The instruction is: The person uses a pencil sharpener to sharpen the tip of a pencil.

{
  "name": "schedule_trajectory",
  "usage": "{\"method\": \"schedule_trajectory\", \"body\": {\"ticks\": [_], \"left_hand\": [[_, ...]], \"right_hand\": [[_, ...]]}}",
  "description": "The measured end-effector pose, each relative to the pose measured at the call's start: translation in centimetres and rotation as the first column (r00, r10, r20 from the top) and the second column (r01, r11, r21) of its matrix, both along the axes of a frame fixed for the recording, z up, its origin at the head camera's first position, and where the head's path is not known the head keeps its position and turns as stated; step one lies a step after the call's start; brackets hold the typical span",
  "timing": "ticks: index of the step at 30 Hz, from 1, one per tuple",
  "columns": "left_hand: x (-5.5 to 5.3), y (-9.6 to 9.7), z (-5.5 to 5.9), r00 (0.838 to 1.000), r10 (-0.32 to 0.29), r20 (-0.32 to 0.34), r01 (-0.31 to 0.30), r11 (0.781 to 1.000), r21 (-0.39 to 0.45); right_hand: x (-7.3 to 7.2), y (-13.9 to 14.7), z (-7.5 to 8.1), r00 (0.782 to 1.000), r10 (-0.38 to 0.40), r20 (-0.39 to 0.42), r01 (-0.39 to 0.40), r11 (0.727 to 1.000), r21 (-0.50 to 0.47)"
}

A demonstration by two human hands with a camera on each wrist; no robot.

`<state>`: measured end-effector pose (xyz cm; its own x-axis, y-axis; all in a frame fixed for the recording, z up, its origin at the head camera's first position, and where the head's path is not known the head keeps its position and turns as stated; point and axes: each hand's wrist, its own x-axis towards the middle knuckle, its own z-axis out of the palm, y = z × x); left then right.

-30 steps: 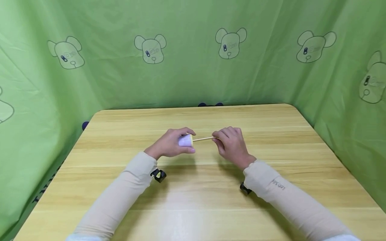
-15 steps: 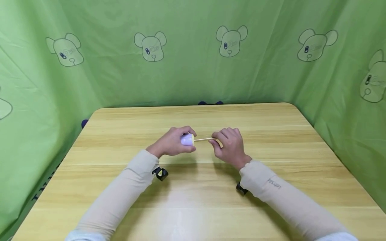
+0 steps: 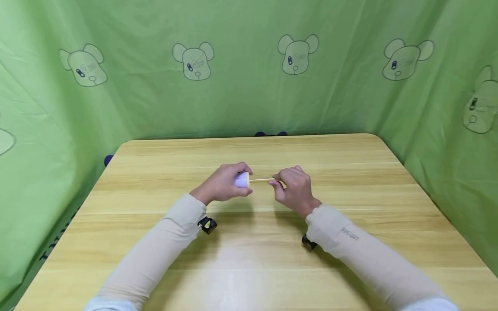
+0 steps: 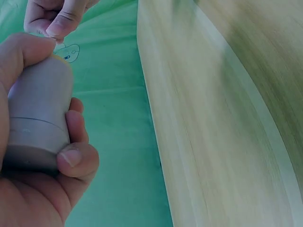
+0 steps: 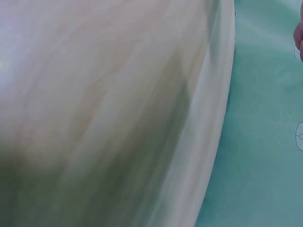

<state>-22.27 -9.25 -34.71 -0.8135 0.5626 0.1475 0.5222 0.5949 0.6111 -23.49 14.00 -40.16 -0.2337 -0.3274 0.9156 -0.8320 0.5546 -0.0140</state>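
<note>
Above the middle of the table, my left hand grips a small lavender tapered holder with a yellow rim on its right end. Seen from the left wrist, its smooth body has a seam line, and the fingers and thumb curl round it. A thin pale yellow stick runs level from the rim. My right hand pinches the stick's other end between thumb and fingers. Whatever part of the stick lies inside the holder is hidden. Only a sliver of a hand shows at the right wrist view's edge.
The wood-grain table spreads below both hands, with rounded far corners. A green curtain printed with bear heads hangs behind it and along both sides. Each wrist carries a small black camera, such as the left one.
My right hand has shifted slightly left and its fingers have rolled round the stick's end. The stick, earlier slanting up to the right, is now nearly level. The left hand has edged slightly right.
</note>
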Motion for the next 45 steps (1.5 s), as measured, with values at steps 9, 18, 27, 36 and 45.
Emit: {"method": "schedule_trajectory", "body": {"ticks": [9,18,27,36,45], "left_hand": [[0.0,0.0,0.0,0.999,0.011,-0.052,-0.013,0.999,-0.04],[0.2,0.3,-0.1,0.994,0.02,-0.106,-0.028,0.997,-0.07],[0.6,0.7,-0.5,0.982,0.051,-0.184,-0.064,0.996,-0.068],[0.7,1.0,-1.1,0.942,0.011,-0.335,-0.054,0.992,-0.118],[0.9,1.1,-0.6,0.941,0.001,-0.338,-0.056,0.987,-0.151]], "right_hand": [[0.1,-0.2,0.6,0.994,-0.013,0.112,0.007,0.998,0.057],[1.3,0.0,2.5,0.845,-0.149,0.513,0.072,0.983,0.168],[1.3,-0.3,4.6,0.56,-0.24,0.793,0.076,0.968,0.24],[0.4,0.0,5.8,0.211,-0.156,0.965,-0.049,0.984,0.17],[0.7,-0.1,5.3,0.259,-0.177,0.95,-0.047,0.98,0.195]]}}
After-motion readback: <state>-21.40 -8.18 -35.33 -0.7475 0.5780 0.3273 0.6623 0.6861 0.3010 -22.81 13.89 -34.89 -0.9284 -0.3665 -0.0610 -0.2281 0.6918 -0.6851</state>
